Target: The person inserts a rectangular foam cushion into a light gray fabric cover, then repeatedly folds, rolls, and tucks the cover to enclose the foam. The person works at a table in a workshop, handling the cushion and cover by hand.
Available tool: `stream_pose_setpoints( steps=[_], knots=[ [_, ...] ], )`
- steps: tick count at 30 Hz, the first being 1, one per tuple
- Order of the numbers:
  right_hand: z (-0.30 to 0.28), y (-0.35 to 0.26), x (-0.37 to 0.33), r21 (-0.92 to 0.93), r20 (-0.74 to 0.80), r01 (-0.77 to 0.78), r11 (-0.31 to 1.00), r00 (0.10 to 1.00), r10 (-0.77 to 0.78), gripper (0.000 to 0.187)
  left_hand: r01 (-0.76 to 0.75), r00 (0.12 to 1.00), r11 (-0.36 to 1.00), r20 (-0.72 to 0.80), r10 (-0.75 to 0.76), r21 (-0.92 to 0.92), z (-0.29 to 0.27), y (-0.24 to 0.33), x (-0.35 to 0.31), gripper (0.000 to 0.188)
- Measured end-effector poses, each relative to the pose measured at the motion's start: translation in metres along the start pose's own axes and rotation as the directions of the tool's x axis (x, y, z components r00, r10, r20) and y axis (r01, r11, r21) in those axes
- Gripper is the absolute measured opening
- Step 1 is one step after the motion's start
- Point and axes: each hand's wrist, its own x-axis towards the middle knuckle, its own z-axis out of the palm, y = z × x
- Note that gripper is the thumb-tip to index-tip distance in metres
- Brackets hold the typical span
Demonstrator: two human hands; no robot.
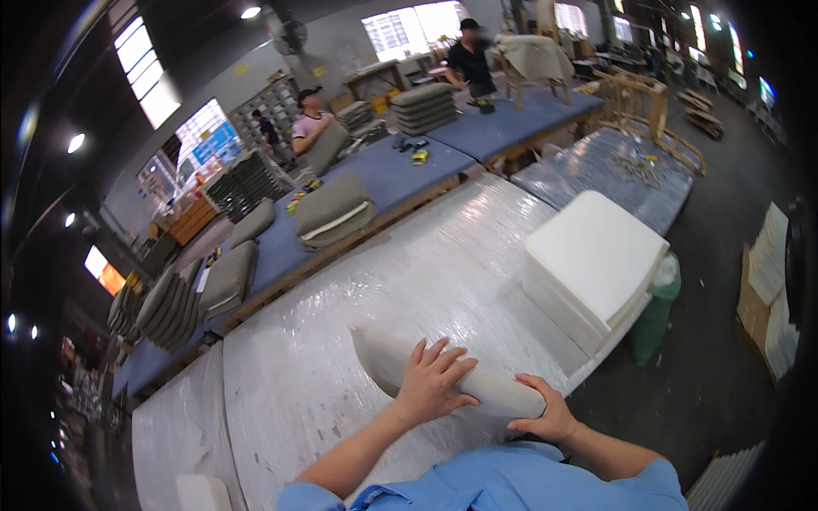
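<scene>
A pale grey-beige padded piece (498, 392), which looks like a seat cushion, stands tilted on its long edge in front of me. Its left corner rises off the plastic-wrapped table. My left hand (434, 381) lies over its upper edge, fingers spread on top and thumb on the near side. Around its right end curls my right hand (548, 413), with the thumb near me and the fingers over the top. The cushion's underside and far face are mostly hidden. To the right sits a stack of white foam pads (596, 243).
The worktable (298, 366) is covered in clear plastic. Beyond it, a long blue bench (281, 247) carries grey-green cushions (335, 209) and small tools. Two people (469, 55) work behind that bench. A wooden chair frame (652, 106) and a green bag (656, 319) are at the right.
</scene>
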Motion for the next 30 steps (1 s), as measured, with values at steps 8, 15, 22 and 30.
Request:
stream_pose_setpoints(
  steps=[8, 15, 22, 30],
  knots=[
    [0.055, -0.036, 0.053, 0.057, -0.153, 0.100, 0.993, 0.984, -0.090, 0.080, 0.214, 0.860, 0.844, -0.315, -0.402, -0.492, 0.069, 0.066, -0.057, 0.112],
    [0.101, -0.066, 0.125, 0.272, 0.174, 0.380, 0.884, 0.884, -0.433, 0.075, 0.263, 0.775, 0.825, -0.399, -0.490, -0.501, 0.016, 0.061, -0.062, 0.129],
    [0.131, -0.055, 0.176, 0.318, 0.203, 0.550, 0.772, 0.756, -0.622, 0.084, 0.260, 0.707, 0.686, -0.350, -0.615, -0.680, 0.005, 0.028, -0.072, 0.112],
    [0.138, -0.053, 0.255, 0.385, 0.224, 0.788, 0.479, 0.424, -0.878, 0.089, 0.226, 0.605, 0.587, -0.361, -0.710, -0.777, -0.003, 0.002, -0.061, 0.085]
  ],
)
